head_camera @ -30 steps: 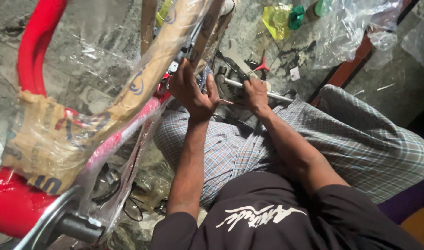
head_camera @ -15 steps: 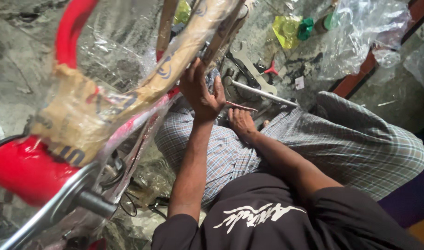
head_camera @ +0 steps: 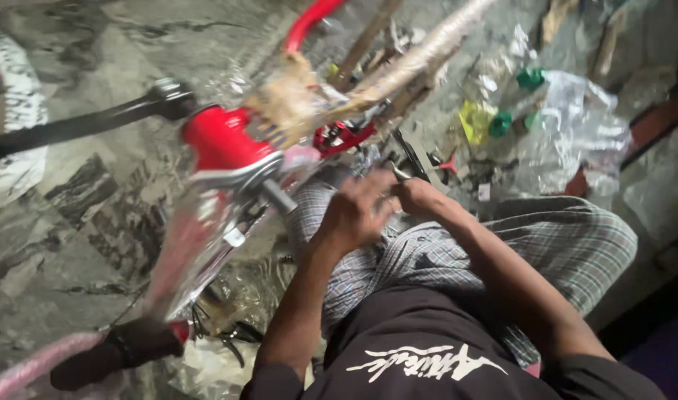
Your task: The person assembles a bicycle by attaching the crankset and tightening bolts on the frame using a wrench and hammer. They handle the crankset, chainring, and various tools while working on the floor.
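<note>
A red bicycle frame (head_camera: 220,137), partly wrapped in brown cardboard (head_camera: 287,111) and clear plastic, lies across the stone floor in front of me. My left hand (head_camera: 354,215) hovers above my lap with its fingers curled, touching my right hand (head_camera: 420,196). My right hand pinches a thin metal tool (head_camera: 394,172) whose tip sticks up between the two hands. Motion blur hides whether my left hand grips anything. Both hands are just right of the frame's silver axle end (head_camera: 276,194).
A black bar (head_camera: 94,122) juts left from the frame. A black pedal (head_camera: 124,348) lies at the lower left. Clear plastic bags (head_camera: 576,126), a yellow wrapper (head_camera: 476,118) and a green cap (head_camera: 532,78) litter the floor at the upper right. A checked cloth (head_camera: 561,237) covers my legs.
My left hand has come off the wrapped frame and dropped to meet my right hand above my lap. The view has swung, so the frame now sits further left.
</note>
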